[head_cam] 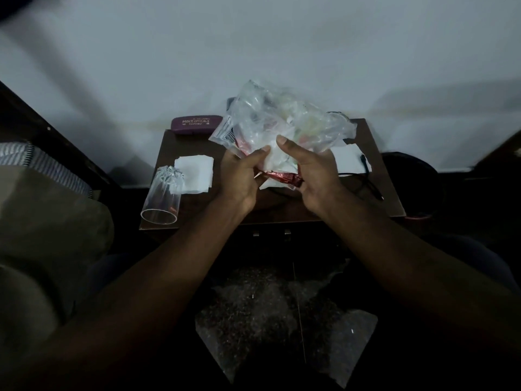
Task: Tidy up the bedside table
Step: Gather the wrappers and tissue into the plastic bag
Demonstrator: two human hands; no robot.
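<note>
Head view: both hands, left hand (239,176) and right hand (313,173), clutch a clear plastic bag (279,128) above the bedside table (282,213).

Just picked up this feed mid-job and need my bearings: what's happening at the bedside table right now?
A person is holding a clear plastic bag stuffed with small items above the bedside table, gripping it with both the left hand and the right hand. A red wrapper is pinched between the hands under the bag. On the table, not yet dealt with, lie a glass tipped on its side, a white napkin, a purple glasses case and a black cable.
</note>
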